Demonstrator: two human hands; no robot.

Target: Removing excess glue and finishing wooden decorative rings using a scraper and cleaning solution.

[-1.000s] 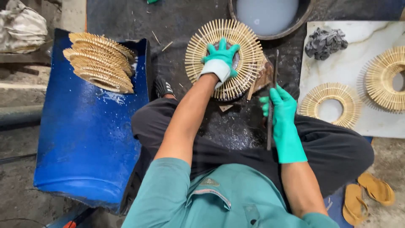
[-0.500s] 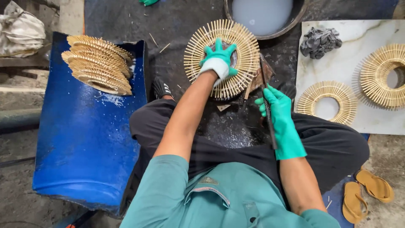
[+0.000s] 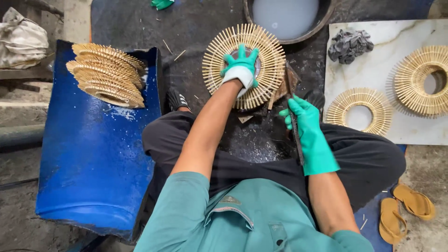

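Head view, items in hand: Your left hand [image 3: 241, 70], in a green and white glove, lies flat with fingers spread on the hub of a round stick wheel [image 3: 243, 65] on the dark floor [image 3: 196, 28] ahead of your knees. It presses down and grips nothing. Your right hand [image 3: 303, 122], in a green glove, is closed round a long dark blade [image 3: 295, 126], held just beside the wheel's right edge.

Head view, finished stock: A stack of stick wheels [image 3: 106, 80] rests on the blue sheet [image 3: 88, 163] to your left. Two more rings [image 3: 358, 111] [image 3: 422, 80] lie on the white slab [image 3: 373, 65] to your right, next to a grey rag [image 3: 350, 45]. A basin of pale liquid [image 3: 287, 16] sits above the wheel. By this count several pieces look done, and the one under your palm is likely the piece in work.

Change since the earlier frame: Your left hand has stayed on the hub. Your right hand with the blade has shifted up, closer to the wheel's rim.
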